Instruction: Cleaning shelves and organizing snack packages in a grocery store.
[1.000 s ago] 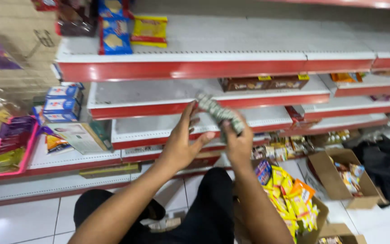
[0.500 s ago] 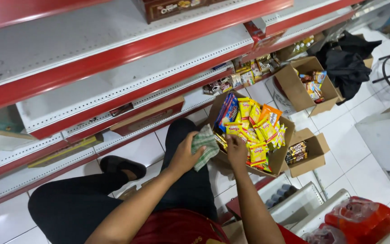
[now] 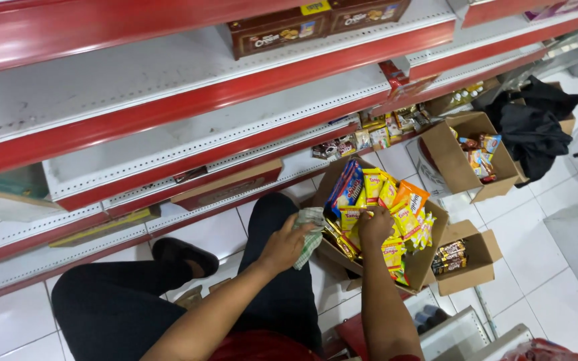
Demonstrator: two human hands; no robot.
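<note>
My left hand (image 3: pixel 283 245) grips a green-and-white checked cloth (image 3: pixel 310 235) over my black-trousered knee. My right hand (image 3: pixel 374 225) reaches into a cardboard box (image 3: pixel 431 259) on the floor, its fingers down among yellow, orange and blue snack packets (image 3: pixel 382 200). Whether those fingers have closed on a packet is hidden by the back of the hand. The box stands just right of my knee, below the lowest red-edged shelf.
White shelves with red front edges (image 3: pixel 188 100) rise ahead, mostly bare; a brown biscuit carton (image 3: pixel 282 30) sits on an upper one. Two smaller open cardboard boxes (image 3: pixel 479 257) (image 3: pixel 466 157) hold packets on the white tile floor. A black cloth heap (image 3: pixel 530 124) lies far right.
My view dropped from the shelves to the floor. The cloth went from both raised hands to the left hand alone, lowered to my knee. My right hand moved into the snack box.
</note>
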